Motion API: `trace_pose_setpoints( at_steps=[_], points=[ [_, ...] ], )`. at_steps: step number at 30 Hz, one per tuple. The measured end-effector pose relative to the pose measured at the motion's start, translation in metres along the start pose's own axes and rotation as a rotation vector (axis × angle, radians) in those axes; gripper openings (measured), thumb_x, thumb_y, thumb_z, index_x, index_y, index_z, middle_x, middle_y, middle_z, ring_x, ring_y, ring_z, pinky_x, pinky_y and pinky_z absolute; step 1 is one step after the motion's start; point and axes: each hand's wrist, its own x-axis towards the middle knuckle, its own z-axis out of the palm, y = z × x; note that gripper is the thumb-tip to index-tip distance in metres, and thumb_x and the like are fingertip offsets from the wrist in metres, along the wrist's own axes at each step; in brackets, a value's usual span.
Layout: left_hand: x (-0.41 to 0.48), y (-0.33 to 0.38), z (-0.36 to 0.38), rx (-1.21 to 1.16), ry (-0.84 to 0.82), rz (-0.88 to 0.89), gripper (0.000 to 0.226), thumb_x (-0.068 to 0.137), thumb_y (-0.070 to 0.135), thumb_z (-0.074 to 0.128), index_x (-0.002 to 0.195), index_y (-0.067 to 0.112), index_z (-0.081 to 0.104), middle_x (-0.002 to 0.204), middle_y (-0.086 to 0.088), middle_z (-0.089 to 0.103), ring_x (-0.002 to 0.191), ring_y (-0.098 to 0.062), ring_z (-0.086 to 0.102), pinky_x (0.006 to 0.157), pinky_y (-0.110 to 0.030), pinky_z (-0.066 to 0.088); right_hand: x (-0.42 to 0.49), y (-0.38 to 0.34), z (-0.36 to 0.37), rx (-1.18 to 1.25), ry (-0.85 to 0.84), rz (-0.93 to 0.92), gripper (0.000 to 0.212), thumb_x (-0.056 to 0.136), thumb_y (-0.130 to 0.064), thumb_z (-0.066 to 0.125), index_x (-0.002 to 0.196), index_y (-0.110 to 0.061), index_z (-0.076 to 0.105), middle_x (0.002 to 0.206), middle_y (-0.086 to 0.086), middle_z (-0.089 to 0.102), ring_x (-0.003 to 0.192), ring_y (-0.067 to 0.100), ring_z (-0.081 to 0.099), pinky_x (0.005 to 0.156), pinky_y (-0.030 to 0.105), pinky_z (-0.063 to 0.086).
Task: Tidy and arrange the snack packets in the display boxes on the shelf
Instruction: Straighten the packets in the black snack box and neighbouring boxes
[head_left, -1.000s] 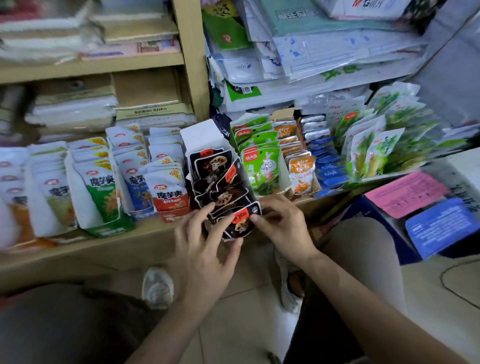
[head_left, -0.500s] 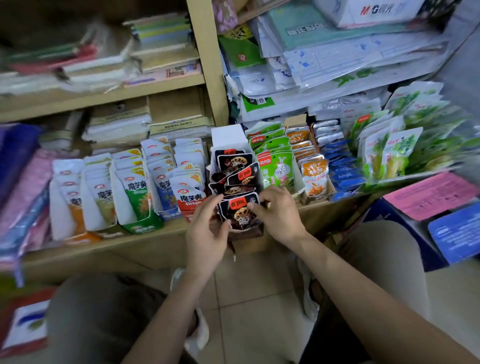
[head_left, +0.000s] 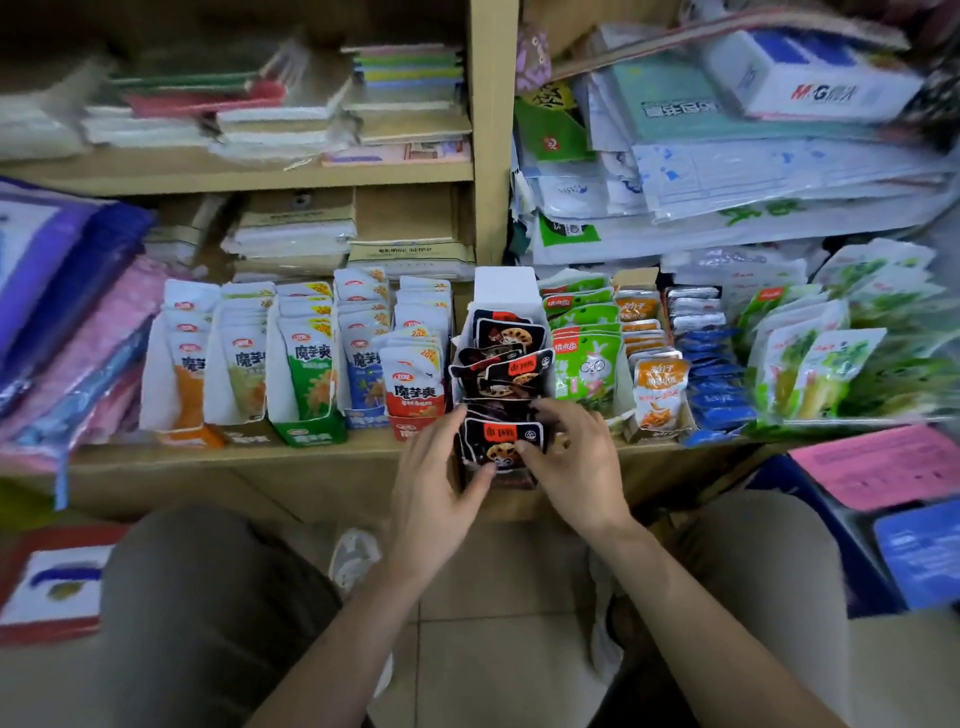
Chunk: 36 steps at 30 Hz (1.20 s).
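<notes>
The front black packet (head_left: 501, 439) is being pinched, grip clamped on both edges, by the left hand (head_left: 441, 486) and right hand (head_left: 576, 462), and is best being squared against the skewed packets (head_left: 511, 371) just behind the grip in the display box (head_left: 506, 288).

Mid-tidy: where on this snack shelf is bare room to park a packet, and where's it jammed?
Bare: the narrow shelf strip along the front lip, before the white-packet boxes, left of the left hand; the tiled floor below it. Jammed: the boxes stand side by side across to the green packets; the right hand and left grip the front black packet.
</notes>
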Motion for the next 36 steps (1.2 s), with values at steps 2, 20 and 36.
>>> trace_pose_setpoints(
  at_steps=[2,20,36],
  points=[
    [-0.001,0.004,0.004,0.026,-0.026,-0.03,0.076,0.086,0.043,0.074,0.149,0.016,0.042,0.143,0.001,0.054,0.133,-0.018,0.049,0.111,-0.037,0.04,-0.006,0.0,-0.002,0.024,0.018,-0.024,0.046,0.078,-0.019,0.082,0.121,-0.018,0.065,0.111,-0.011,0.066,0.105,0.015,0.058,0.09,0.031,0.05],
    [0.04,0.003,-0.01,0.109,-0.068,0.117,0.038,0.087,0.055,0.066,0.108,0.025,0.077,0.102,0.01,0.066,0.098,-0.01,0.058,0.087,-0.028,0.048,0.044,0.001,-0.032,-0.041,-0.064,-0.106,0.039,0.083,-0.014,0.077,0.119,-0.024,0.067,0.116,-0.008,0.061,0.091,0.008,0.062,0.08,0.025,0.055],
    [0.083,0.025,-0.023,0.27,-0.305,-0.143,0.036,0.078,0.069,0.066,0.098,0.04,0.076,0.081,0.024,0.073,0.079,0.008,0.066,0.064,-0.024,0.057,0.109,-0.023,-0.029,-0.223,-0.204,-0.242,0.006,0.083,-0.015,0.078,0.079,-0.014,0.073,0.083,-0.005,0.061,0.071,0.012,0.059,0.063,0.022,0.043]
  ],
)
